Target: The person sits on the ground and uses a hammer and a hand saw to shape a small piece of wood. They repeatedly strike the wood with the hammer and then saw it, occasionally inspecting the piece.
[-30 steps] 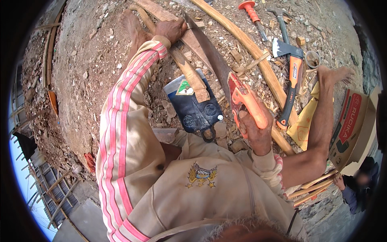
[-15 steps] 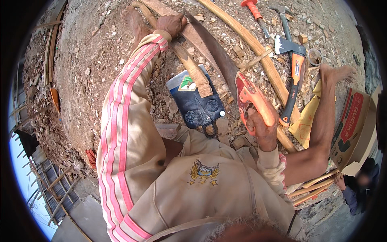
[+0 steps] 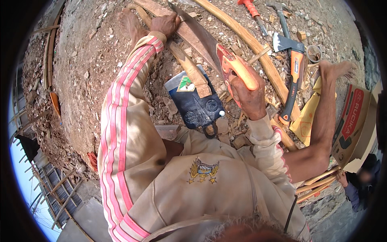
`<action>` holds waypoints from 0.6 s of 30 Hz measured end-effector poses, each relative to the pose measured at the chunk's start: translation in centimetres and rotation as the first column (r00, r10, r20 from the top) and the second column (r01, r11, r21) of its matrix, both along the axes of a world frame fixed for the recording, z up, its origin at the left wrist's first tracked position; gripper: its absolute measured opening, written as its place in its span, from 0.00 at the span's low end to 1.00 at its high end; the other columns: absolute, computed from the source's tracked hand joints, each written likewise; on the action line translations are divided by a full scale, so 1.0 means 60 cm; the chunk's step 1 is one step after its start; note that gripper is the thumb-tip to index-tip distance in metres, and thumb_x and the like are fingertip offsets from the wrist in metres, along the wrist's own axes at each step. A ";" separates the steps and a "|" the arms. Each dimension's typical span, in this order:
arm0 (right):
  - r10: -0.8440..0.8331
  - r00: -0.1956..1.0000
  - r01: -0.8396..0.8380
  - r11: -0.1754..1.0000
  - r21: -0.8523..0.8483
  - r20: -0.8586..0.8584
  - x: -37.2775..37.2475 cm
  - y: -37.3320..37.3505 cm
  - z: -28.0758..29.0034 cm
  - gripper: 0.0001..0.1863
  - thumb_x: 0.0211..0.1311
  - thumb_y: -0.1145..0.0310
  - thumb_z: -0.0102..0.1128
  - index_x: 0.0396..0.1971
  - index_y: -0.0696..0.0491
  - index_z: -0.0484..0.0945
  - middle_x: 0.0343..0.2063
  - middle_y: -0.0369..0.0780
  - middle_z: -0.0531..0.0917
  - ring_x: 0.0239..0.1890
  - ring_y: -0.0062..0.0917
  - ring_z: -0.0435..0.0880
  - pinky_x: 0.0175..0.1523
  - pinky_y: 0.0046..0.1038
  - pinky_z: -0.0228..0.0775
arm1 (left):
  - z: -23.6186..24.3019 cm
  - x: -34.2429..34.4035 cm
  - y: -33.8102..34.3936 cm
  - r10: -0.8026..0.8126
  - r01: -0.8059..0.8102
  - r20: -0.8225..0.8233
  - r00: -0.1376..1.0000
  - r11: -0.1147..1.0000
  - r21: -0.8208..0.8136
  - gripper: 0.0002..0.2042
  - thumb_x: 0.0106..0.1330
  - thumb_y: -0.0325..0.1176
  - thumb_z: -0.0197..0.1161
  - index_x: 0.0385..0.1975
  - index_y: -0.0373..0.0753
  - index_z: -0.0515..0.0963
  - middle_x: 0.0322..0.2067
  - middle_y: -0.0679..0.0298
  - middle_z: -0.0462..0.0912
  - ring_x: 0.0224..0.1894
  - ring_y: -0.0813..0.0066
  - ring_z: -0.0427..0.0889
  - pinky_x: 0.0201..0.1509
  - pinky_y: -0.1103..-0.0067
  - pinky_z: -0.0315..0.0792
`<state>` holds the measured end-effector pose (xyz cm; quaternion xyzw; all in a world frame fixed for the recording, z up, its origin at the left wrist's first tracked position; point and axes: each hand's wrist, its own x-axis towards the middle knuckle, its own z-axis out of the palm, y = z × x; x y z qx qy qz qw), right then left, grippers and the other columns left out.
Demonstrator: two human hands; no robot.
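Observation:
My right hand [image 3: 250, 92] is wrapped round the orange-and-red handle of a handsaw [image 3: 198, 37]. Its dark blade slants up and left, against a reddish-brown plank [image 3: 193, 34]. At the blade's far end, my left hand [image 3: 164, 25] is closed over a curved wooden stick [image 3: 186, 63]; its fingers are partly hidden. The near end of that stick lies over a flat dark blue jerrycan [image 3: 197, 109] with a white cap. My bare left foot [image 3: 131, 22] rests beside the stick's far end.
An axe [image 3: 292, 70], a hammer [image 3: 282, 20] and a red-handled chisel [image 3: 254, 12] lie to the right. A long pole [image 3: 250, 40] crosses the chip-strewn ground. Near my right leg are a clear cup [image 3: 313, 54], a yellow sheet [image 3: 305, 125], a cardboard box [image 3: 352, 125] and another person's hand [image 3: 342, 178].
My right hand and the saw have moved up and left, away from me, pushing the blade forward. My left hand has shifted slightly left.

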<state>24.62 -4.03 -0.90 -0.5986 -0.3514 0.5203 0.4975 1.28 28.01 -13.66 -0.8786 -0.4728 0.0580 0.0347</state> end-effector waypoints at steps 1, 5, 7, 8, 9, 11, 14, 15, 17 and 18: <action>-0.001 1.000 0.000 1.000 -0.026 -0.027 -0.003 0.020 -0.009 0.23 0.64 0.73 0.61 0.58 0.63 0.76 0.50 0.45 0.84 0.52 0.25 0.82 0.60 0.27 0.70 | 0.009 0.003 0.009 0.003 -0.003 -0.006 1.000 1.000 0.021 0.18 0.76 0.50 0.41 0.43 0.46 0.75 0.31 0.51 0.87 0.34 0.49 0.86 0.39 0.56 0.77; 0.010 0.995 -0.017 0.997 0.075 0.099 -0.008 -0.040 0.015 0.26 0.63 0.75 0.59 0.62 0.62 0.73 0.52 0.44 0.84 0.53 0.24 0.82 0.63 0.29 0.69 | 0.009 0.000 -0.001 0.017 -0.017 -0.026 1.000 1.000 0.011 0.18 0.76 0.50 0.41 0.44 0.46 0.75 0.31 0.53 0.87 0.34 0.50 0.86 0.38 0.56 0.77; 0.034 0.972 -0.068 0.988 0.139 0.232 -0.004 -0.068 0.023 0.26 0.62 0.76 0.58 0.62 0.62 0.73 0.52 0.45 0.83 0.53 0.24 0.82 0.63 0.29 0.69 | -0.009 -0.018 0.000 -0.035 0.034 0.013 0.999 0.998 0.045 0.19 0.76 0.51 0.40 0.46 0.46 0.75 0.30 0.53 0.87 0.33 0.50 0.87 0.38 0.56 0.78; 0.022 0.981 -0.047 0.991 0.126 0.194 -0.007 -0.061 0.017 0.24 0.62 0.76 0.59 0.60 0.63 0.74 0.51 0.44 0.84 0.52 0.25 0.83 0.61 0.29 0.70 | -0.012 -0.012 0.005 -0.034 0.033 0.016 0.999 0.999 0.037 0.19 0.76 0.51 0.41 0.46 0.46 0.75 0.30 0.53 0.87 0.33 0.50 0.86 0.38 0.56 0.78; 0.010 0.988 -0.028 0.994 0.109 0.154 -0.009 -0.054 0.014 0.23 0.62 0.75 0.59 0.58 0.63 0.75 0.49 0.44 0.84 0.50 0.25 0.83 0.60 0.28 0.70 | -0.010 -0.008 0.004 -0.029 0.029 0.017 0.999 0.999 0.027 0.19 0.76 0.52 0.41 0.46 0.46 0.75 0.30 0.53 0.87 0.33 0.49 0.86 0.38 0.57 0.78; -0.042 0.981 0.002 0.979 0.204 0.190 -0.011 0.003 -0.015 0.19 0.61 0.73 0.61 0.52 0.64 0.78 0.43 0.43 0.86 0.44 0.25 0.83 0.53 0.28 0.73 | -0.006 -0.004 -0.001 -0.004 0.004 0.000 1.000 1.000 0.000 0.19 0.75 0.52 0.42 0.45 0.46 0.76 0.30 0.52 0.87 0.33 0.50 0.87 0.37 0.57 0.78; -0.029 0.999 0.026 0.995 0.094 0.031 0.003 -0.006 -0.038 0.21 0.61 0.72 0.61 0.54 0.64 0.77 0.40 0.42 0.84 0.40 0.23 0.81 0.49 0.26 0.71 | -0.006 0.002 -0.009 0.053 -0.054 -0.025 0.998 0.998 -0.040 0.19 0.75 0.52 0.44 0.44 0.46 0.76 0.30 0.52 0.87 0.33 0.50 0.87 0.37 0.58 0.78; -0.024 0.999 0.021 0.994 0.110 0.030 0.004 -0.004 -0.027 0.23 0.62 0.72 0.60 0.56 0.63 0.76 0.37 0.41 0.83 0.37 0.21 0.78 0.45 0.25 0.69 | 0.005 -0.001 -0.002 0.064 -0.065 -0.027 0.998 0.997 -0.040 0.19 0.75 0.52 0.43 0.44 0.47 0.76 0.30 0.52 0.87 0.33 0.49 0.86 0.37 0.58 0.78; -0.026 0.998 0.021 0.996 0.087 0.054 -0.004 -0.070 0.009 0.25 0.62 0.73 0.59 0.60 0.63 0.73 0.33 0.39 0.80 0.31 0.18 0.73 0.38 0.23 0.65 | 0.007 -0.004 -0.005 -0.010 0.009 -0.019 1.000 1.000 -0.028 0.18 0.75 0.51 0.43 0.46 0.47 0.76 0.30 0.51 0.87 0.33 0.48 0.86 0.38 0.57 0.78; -0.032 0.998 0.026 0.995 0.092 0.063 -0.001 -0.063 0.012 0.24 0.62 0.73 0.60 0.59 0.63 0.75 0.40 0.42 0.82 0.38 0.21 0.78 0.46 0.25 0.69 | 0.005 -0.009 -0.007 0.011 -0.012 -0.020 1.000 0.999 -0.034 0.18 0.74 0.51 0.43 0.46 0.47 0.76 0.30 0.51 0.87 0.33 0.48 0.86 0.38 0.57 0.78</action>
